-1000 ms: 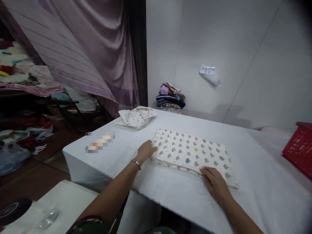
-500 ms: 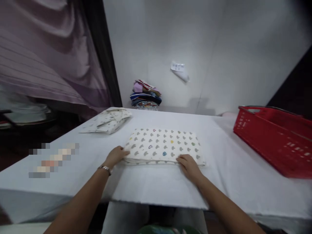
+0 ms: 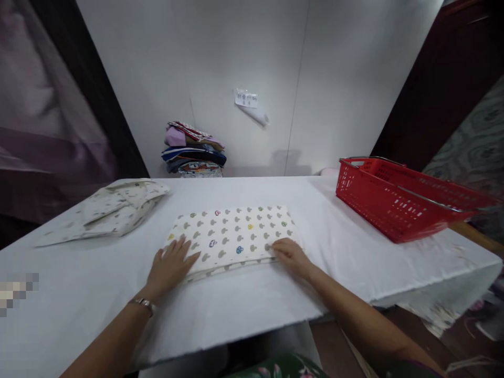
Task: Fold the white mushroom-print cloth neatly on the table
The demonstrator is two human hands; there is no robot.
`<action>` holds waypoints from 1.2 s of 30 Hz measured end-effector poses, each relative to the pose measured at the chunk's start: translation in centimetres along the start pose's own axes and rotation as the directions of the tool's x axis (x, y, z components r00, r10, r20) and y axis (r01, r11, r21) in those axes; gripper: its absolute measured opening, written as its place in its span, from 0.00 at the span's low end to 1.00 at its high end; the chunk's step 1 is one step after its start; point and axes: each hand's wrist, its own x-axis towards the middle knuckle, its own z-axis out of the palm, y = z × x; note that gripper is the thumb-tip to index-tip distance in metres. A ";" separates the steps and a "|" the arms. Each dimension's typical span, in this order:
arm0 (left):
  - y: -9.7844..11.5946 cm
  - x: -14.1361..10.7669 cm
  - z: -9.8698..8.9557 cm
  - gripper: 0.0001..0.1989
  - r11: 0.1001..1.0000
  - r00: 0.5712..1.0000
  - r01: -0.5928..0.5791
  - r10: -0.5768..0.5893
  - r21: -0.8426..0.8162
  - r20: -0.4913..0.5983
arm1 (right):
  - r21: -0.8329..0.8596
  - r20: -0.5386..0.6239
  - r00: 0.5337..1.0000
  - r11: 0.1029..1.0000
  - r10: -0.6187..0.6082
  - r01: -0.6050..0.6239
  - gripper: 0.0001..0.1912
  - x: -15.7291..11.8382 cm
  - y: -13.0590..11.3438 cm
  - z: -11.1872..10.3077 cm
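A white cloth [image 3: 232, 231] printed with grey mushrooms and a few coloured ones is folded into a flat rectangle in front of me. Its folded layers show along the near edge. My left hand [image 3: 171, 265] lies flat on the cloth's near left corner with its fingers spread. At the near right part, my right hand [image 3: 292, 255] has its fingers curled together over the edge of the cloth; its thumb is mostly hidden. A bracelet sits on my left wrist.
Another printed white cloth [image 3: 114, 207] lies loosely folded at the table's left. A red plastic basket [image 3: 378, 197] with metal handles stands on the right. Against the wall is a stack of folded fabrics [image 3: 195, 152]. The white-covered table [image 3: 244, 315] ends close to my body.
My left hand has gone from holding the cloth's left edge to lying spread on top. My right hand stays at the near right edge. The view has swung right.
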 end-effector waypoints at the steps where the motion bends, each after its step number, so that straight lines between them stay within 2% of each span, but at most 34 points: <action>1: -0.2 0.0 0.1 0.26 1.000 1.000 -0.008 0.008 0.005 0.004 | 0.008 -0.073 0.992 0.994 0.105 -0.105 0.11 0.1 0.8 -1.2; 2: -0.3 0.0 0.1 0.26 1.000 1.000 -0.014 0.014 0.005 0.006 | 0.015 -0.143 0.960 0.971 0.240 -0.240 0.11 0.2 1.7 -2.5; 3: -0.3 0.0 0.0 0.25 1.000 1.000 -0.014 0.014 0.001 0.006 | 0.028 -0.184 0.904 0.922 0.385 -0.387 0.11 0.3 2.6 -3.8; 4: -0.2 0.1 0.0 0.25 1.000 1.000 -0.006 0.006 -0.008 0.001 | 0.045 -0.183 0.833 0.851 0.523 -0.524 0.11 0.4 3.3 -5.0; 6: -0.1 0.1 -0.1 0.27 1.000 1.000 0.009 -0.009 -0.026 -0.021 | 0.063 -0.111 0.699 0.707 0.706 -0.704 0.12 0.4 4.5 -6.7; 8: 0.1 0.0 0.0 0.29 0.999 0.998 0.013 -0.015 -0.046 -0.055 | 0.061 -0.018 0.620 0.620 0.784 -0.782 0.14 0.4 5.1 -7.4; 12: 0.2 -0.6 0.2 0.25 0.993 0.986 0.029 -0.048 -0.117 -0.160 | 0.027 0.117 0.539 0.540 0.834 -0.841 0.19 0.8 4.9 -6.7; 17: 0.3 -1.4 -0.1 0.18 0.986 0.944 -0.027 -0.030 -0.165 -0.329 | -0.032 0.145 0.510 0.519 0.848 -0.854 0.20 2.1 4.3 -6.2; 22: 0.5 -1.7 -0.5 0.15 0.979 0.892 -0.095 0.004 -0.180 -0.451 | -0.060 0.072 0.556 0.560 0.828 -0.826 0.17 1.7 3.5 -7.3; 25: 0.5 -1.7 -0.5 0.15 0.973 0.879 -0.121 0.012 -0.197 -0.476 | -0.071 0.092 0.566 0.573 0.819 -0.817 0.18 0.6 2.6 -7.6; 28: 0.5 -1.7 -0.3 0.16 0.970 0.876 -0.128 0.014 -0.205 -0.483 | -0.075 0.159 0.551 0.566 0.819 -0.821 0.19 -0.1 1.7 -7.4; 31: 0.5 -1.7 -0.4 0.17 0.971 0.866 -0.132 0.014 -0.201 -0.500 | -0.087 0.192 0.542 0.564 0.818 -0.821 0.20 0.1 1.3 -7.1; 36: 0.4 -1.8 -0.4 0.16 0.971 0.873 -0.114 -0.004 -0.212 -0.489 | -0.130 0.170 0.539 0.561 0.825 -0.818 0.18 1.0 1.2 -6.8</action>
